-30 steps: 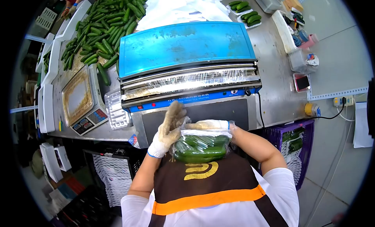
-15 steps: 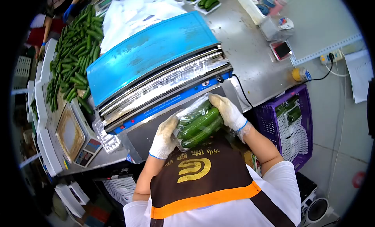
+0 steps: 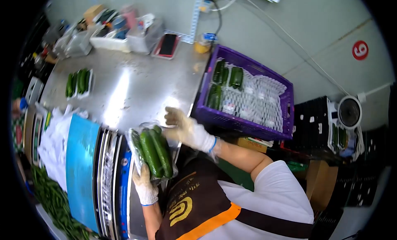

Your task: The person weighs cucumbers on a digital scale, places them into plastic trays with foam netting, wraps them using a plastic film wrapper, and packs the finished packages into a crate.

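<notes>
A film-wrapped pack of cucumbers (image 3: 154,153) lies slanted over the edge of the wrapping machine. My left hand (image 3: 144,185), in a pale knitted glove, grips the pack's lower end. At the pack's upper right is my right hand (image 3: 185,129), gloved too, its fingers spread and off the pack or barely beside it. The wrapping machine (image 3: 82,169) with its blue cover stands to the left of the pack. To the right, a purple crate (image 3: 244,126) holds several cucumber packs (image 3: 236,77) on white netted lining.
Two cucumber packs (image 3: 77,83) sit on the metal table (image 3: 136,83). A phone (image 3: 168,44) and a white bin (image 3: 109,42) line its far edge. Loose cucumbers (image 3: 56,198) lie at lower left. Black crates (image 3: 310,116) and a round fan (image 3: 350,112) stand at right.
The view has swung right, bringing the purple crate toward the middle. The pack has turned more upright with my left hand at its lower end. My right hand has come off it and opened.
</notes>
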{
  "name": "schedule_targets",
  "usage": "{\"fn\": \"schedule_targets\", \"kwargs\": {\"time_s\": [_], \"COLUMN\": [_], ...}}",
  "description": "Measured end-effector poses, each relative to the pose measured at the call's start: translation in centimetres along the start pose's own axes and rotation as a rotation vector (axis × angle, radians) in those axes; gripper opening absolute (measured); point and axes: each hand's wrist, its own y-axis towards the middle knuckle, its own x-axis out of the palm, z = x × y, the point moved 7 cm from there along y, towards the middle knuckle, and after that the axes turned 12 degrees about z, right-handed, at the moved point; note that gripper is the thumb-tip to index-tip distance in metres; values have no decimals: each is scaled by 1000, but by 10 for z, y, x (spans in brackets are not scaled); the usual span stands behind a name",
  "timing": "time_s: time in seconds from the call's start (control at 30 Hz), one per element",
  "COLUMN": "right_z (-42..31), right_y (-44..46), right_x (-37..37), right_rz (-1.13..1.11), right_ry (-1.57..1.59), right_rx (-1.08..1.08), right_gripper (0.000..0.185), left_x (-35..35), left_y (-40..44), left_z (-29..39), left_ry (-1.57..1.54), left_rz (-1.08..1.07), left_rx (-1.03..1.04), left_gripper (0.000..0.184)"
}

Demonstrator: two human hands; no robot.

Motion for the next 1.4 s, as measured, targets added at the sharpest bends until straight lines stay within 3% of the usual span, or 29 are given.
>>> {"fn": "schedule_targets", "kwargs": {"time_s": [0.07, 0.1, 0.13, 0.17, 0.2, 0.23, 0.27, 0.33, 0.37, 0.4, 0.47, 0.6, 0.73, 0.8, 0.9, 1.0, 1.07, 1.13, 1.17, 1.23, 1.3, 1.33, 1.37, 1.4], "right_z": [7, 8, 1, 1, -1, 9, 11, 39, 57, 72, 79, 135, 191, 200, 250, 216, 256, 293, 262, 301, 276, 241, 256, 215], "right_y": [-23, -27, -26, -23, -19, -14, -7, -1, 0, 0, -1, -3, 2, 8, 12, 9, 9, 9, 8, 10, 14, 19, 20, 24], "right_x": [-1, -1, -11, -27, -46, -63, -85, -119, -145, -170, -226, -300, -315, -315, -298, -289, -298, -309, -300, -323, -321, -305, -319, -301], "right_rz": [-77, -114, -36, 9, 52, 107, 166, 65, 119, 170, 380, 630, 677, 603, 665, 657, 550, 631, 558, 676, 655, 577, 655, 651], "right_ry": [110, 124, -18, -66, -112, 65, 189, 640, 651, 659, 598, 281, -174, -730, -746, -589, -684, -850, -686, -784, -891, -704, -794, -734], "right_rx": [91, 126, 11, 68, 127, 173, 65, 354, 414, 477, 468, 690, 733, 774, 792, 794, 773, 650, 700, 576, 568, 542, 557, 571], "right_gripper": [105, 116, 118, 118, 118, 119, 109, 98, 90, 83, 74, 65, 79, 105, 115, 112, 110, 107, 107, 102, 110, 110, 107, 102], "left_x": [27, 39, 53, 76, 102, 118, 135, 155, 158, 160, 150, 125, 112, 109, 102, 92, 85, 87, 87, 88, 92, 91, 91, 92], "left_y": [8, 10, 12, 8, -3, -7, -15, -20, -23, -29, -22, -10, -10, -10, -8, -4, 0, -8, -8, -9, -8, -4, -4, -5], "left_z": [3, 3, 2, 1, -2, -12, -18, -47, -52, -46, -50, -61, -64, -62, -61, -63, -68, -57, -58, -61, -60, -68, -64, -60], "left_ry": [78, 344, 608, 764, 729, 712, 696, 278, 192, 336, 510, 708, 764, 796, 794, 763, 793, 855, 891, 908, 896, 880, 894, 908], "left_rz": [-9, -22, -32, -124, -224, -347, -459, -663, -685, -717, -705, -624, -642, -635, -605, -570, -552, -625, -634, -631, -634, -643, -627, -615], "left_rx": [88, 131, 181, 332, 549, 471, 384, 7, -126, -4, 60, 27, -38, -24, -28, -11, 37, 123, 103, 41, 4, 51, 71, 86], "left_gripper": [38, 35, 33, 31, 37, 42, 47, 62, 53, 52, 47, 40, 38, 38, 38, 37, 37, 36, 37, 39, 40, 41, 41, 42]}}
